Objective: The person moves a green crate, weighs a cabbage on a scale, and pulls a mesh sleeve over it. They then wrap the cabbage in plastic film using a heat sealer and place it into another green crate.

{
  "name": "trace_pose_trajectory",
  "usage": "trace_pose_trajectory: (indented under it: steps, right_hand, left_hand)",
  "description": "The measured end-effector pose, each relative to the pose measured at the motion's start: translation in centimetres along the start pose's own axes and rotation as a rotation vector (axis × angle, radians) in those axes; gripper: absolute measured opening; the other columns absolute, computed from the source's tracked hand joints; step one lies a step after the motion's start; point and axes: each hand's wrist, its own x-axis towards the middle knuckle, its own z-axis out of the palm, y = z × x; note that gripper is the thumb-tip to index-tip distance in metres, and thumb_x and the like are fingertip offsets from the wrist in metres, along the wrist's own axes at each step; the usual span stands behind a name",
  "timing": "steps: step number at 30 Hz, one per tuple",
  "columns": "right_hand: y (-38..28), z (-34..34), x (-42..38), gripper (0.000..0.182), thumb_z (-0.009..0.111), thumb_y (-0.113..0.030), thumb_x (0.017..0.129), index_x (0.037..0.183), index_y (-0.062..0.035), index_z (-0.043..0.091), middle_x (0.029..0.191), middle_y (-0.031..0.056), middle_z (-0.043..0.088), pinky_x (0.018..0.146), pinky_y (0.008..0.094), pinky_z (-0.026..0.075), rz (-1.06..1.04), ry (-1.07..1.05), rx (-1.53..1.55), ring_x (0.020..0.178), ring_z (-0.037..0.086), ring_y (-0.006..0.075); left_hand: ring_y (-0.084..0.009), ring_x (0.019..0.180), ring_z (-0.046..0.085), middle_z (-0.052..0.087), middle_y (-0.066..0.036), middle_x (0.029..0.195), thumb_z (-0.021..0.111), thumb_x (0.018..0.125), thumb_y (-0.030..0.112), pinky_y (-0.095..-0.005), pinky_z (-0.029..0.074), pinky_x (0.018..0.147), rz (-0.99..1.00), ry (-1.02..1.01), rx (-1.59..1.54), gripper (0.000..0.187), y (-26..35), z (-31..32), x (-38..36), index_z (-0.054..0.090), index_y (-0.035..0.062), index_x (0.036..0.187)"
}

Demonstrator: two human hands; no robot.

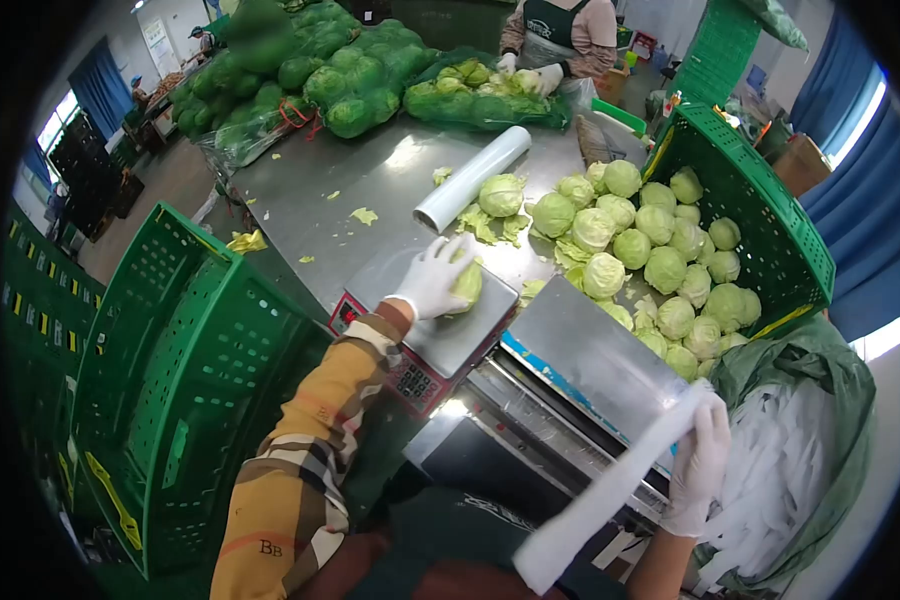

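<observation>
My left hand (432, 280), in a white glove, is closed around a green cabbage (467, 287) on the metal pan of a red-edged weighing scale (450, 345). Part of that cabbage is hidden by the fingers. My right hand (697, 465), also gloved, grips one end of a long white foam sleeve (610, 490), which hangs down slantwise toward my body. Below the right hand is a film wrapping machine (600, 365) with a flat metal top. Beside it, a green bag (840, 395) holds many more white sleeves (770, 470).
Loose cabbages (665, 265) spill from a tipped green crate (770, 190). A roll of clear film (473, 180) lies on the metal table (310, 200) among leaf scraps. Another green crate (185, 400) stands at left. Netted cabbage sacks (370, 75) and a co-worker (560, 40) are across the table.
</observation>
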Motion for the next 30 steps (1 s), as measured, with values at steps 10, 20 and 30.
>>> trace_pose_trajectory:
  steps: [10,20,30]
  right_hand:
    - [6.0,11.0,-1.9,0.017,0.060,-0.011,0.093,0.099,0.0042,0.065,0.088,0.0019,0.064,0.079,0.0247,0.045,-0.050,-0.200,-0.364,0.085,0.055,0.0086]
    - [7.8,17.4,-4.0,0.006,0.060,-0.003,0.090,0.086,0.0019,0.060,0.101,0.0116,0.060,0.083,0.0293,0.046,-0.363,-0.025,-0.323,0.091,0.056,0.0171]
    - [9.3,18.1,-3.8,0.017,0.057,-0.016,0.098,0.091,-0.0011,0.059,0.096,0.0070,0.062,0.076,0.0289,0.049,-0.038,-0.138,0.198,0.083,0.059,0.0162]
  left_hand:
    - [-0.0213,0.131,0.043,0.047,-0.015,0.139,0.047,0.101,0.026,-0.0342,0.033,0.109,0.141,0.035,-1.668,0.046,15.6,-1.2,-5.7,0.043,0.0002,0.138]
    - [-0.0113,0.113,0.053,0.056,-0.007,0.122,0.040,0.103,0.020,-0.0259,0.042,0.097,-0.144,0.054,-1.999,0.039,16.3,-4.8,-11.9,0.047,-0.0016,0.135]
    - [-0.0093,0.096,0.055,0.060,-0.004,0.102,0.052,0.099,0.016,-0.0259,0.045,0.085,-0.168,0.245,-1.713,0.021,13.3,-4.0,-14.3,0.061,-0.0024,0.104]
